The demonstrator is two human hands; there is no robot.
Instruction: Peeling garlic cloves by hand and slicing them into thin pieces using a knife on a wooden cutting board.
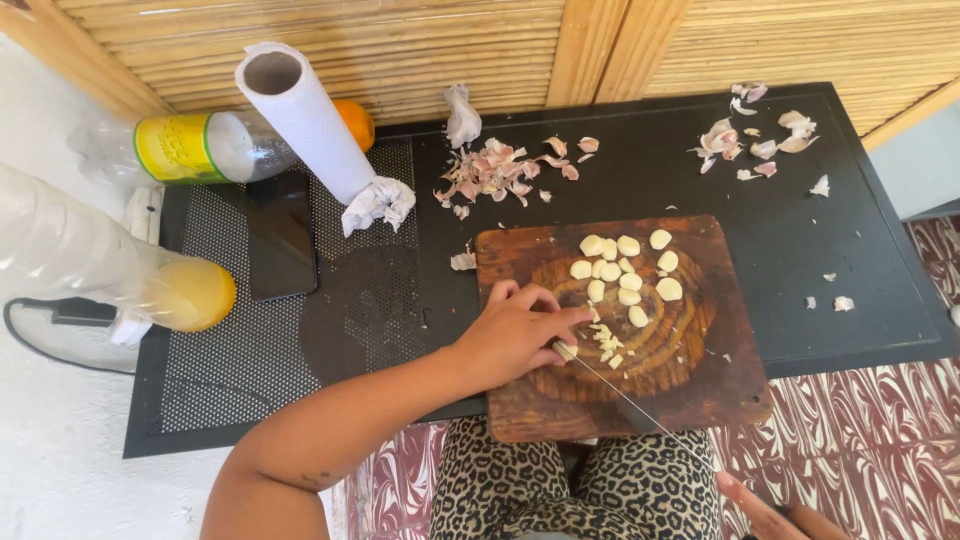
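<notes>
My left hand [515, 330] rests on a dark wooden cutting board [700, 380], fingers curled down on a garlic clove by the chopped pieces [606, 342]. Several whole peeled garlic cloves [626, 272] lie on the board's far half. A thin knife blade [630, 402] runs from the chopped garlic down toward my right hand [775, 512], which grips the knife handle at the frame's bottom edge and is mostly cut off. The board overhangs the front edge of a black table [800, 250], above my lap.
Garlic skins lie in a pile [500, 168] behind the board and another [750, 140] at the far right. A paper towel roll [305, 115], a dark phone [282, 235], two plastic bottles [190, 147] [110, 265] and an orange [355, 122] occupy the left side.
</notes>
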